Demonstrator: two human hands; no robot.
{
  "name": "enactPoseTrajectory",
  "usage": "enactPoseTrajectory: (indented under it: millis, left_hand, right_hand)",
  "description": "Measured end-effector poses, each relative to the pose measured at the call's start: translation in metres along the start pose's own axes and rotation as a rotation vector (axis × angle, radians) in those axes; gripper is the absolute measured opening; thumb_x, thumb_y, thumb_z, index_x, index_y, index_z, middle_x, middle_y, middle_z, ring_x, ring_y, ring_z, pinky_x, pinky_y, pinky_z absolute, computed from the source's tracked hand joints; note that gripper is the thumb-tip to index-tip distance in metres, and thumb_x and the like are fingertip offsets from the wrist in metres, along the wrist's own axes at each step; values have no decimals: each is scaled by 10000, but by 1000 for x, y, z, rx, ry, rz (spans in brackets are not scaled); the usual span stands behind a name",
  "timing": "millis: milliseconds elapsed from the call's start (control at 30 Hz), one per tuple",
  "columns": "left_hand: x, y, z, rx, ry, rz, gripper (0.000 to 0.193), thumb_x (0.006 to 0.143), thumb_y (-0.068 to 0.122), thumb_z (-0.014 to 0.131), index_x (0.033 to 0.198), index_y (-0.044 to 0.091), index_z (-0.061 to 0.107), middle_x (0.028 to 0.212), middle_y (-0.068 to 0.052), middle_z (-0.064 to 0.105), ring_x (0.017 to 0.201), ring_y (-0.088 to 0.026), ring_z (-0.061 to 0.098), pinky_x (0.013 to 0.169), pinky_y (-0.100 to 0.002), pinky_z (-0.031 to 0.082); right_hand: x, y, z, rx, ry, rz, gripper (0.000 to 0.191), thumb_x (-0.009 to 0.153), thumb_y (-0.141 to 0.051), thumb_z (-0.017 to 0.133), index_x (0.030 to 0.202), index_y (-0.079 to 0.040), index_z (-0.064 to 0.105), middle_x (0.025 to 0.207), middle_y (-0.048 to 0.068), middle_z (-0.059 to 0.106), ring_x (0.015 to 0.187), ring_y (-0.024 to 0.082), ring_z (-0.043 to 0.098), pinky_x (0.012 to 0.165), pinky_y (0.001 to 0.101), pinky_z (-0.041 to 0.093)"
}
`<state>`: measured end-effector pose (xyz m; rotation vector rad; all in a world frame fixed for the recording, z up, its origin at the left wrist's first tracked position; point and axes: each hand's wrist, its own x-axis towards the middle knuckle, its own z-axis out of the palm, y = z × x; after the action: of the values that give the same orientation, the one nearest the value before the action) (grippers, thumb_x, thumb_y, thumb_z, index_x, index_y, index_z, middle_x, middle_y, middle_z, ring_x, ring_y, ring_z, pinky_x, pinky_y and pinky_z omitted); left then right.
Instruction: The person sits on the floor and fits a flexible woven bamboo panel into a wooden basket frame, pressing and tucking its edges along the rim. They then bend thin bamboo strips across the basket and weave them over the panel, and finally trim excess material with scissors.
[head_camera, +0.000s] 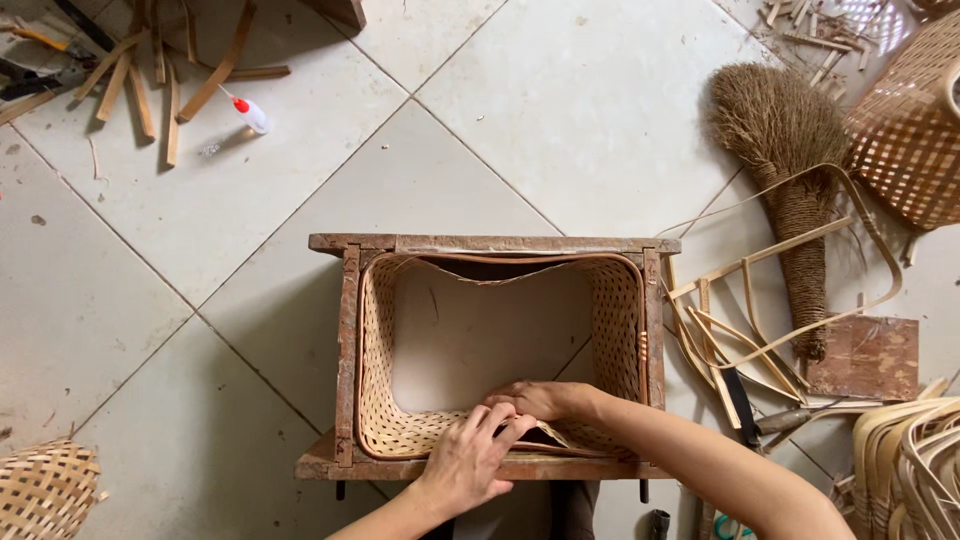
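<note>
pressing the woven basket's near wall, left hand and right hand lie fingers bent, touching

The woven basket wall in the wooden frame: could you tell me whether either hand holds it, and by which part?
Both the left hand and right hand press on the woven basket at its near wall's rim, fingers over the edge, inside the wooden frame.
</note>
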<state>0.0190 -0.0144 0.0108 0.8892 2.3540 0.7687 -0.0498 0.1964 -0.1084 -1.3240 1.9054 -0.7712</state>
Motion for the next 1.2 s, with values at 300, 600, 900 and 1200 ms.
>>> enactPoseTrajectory:
  millis: [300, 600, 900, 1200]
  left_hand:
    - [-8, 1, 10, 96, 365, 118, 688, 748, 529, 871, 1109, 1, 617, 1352, -207, 449, 1312, -405, 434, 1134, -570, 352]
    - [-8, 15, -14, 137, 316, 129, 657, 618, 361, 947, 1077, 2, 643, 1354, -158, 467, 1345, -337, 436, 1147, -500, 362]
    - [-10, 8, -8, 149, 356, 158, 618, 611, 337, 963, 1029, 24, 633, 1317, -136, 482, 1301, -324, 500, 1115, -470, 430]
    - [-5, -6, 8, 158, 302, 135, 633, 595, 365, 969, 1049, 45, 664, 1399, -181, 495, 1256, -362, 545, 1048, -463, 483]
  right_hand:
    - [-37, -106, -68, 105, 555, 392, 223, 950, -223, 679, 1076, -39, 688, 1340, 137, 622, 1172, 306, 619, 1003, 444, 504]
    - [-56, -167, -47, -114, 729, 387, 185, 875, -214, 725, 926, -36, 721, 1355, 167, 575, 1192, 346, 561, 976, 471, 453]
    - [-58, -158, -26, -35, 740, 347, 159, 912, -171, 720, 948, -17, 703, 1286, 141, 569, 1104, 317, 614, 909, 413, 543]
    - [-60, -102, -56, 453, 578, 551, 270, 1012, -279, 568, 1033, -62, 729, 1065, 147, 706, 933, 267, 703, 823, 427, 604]
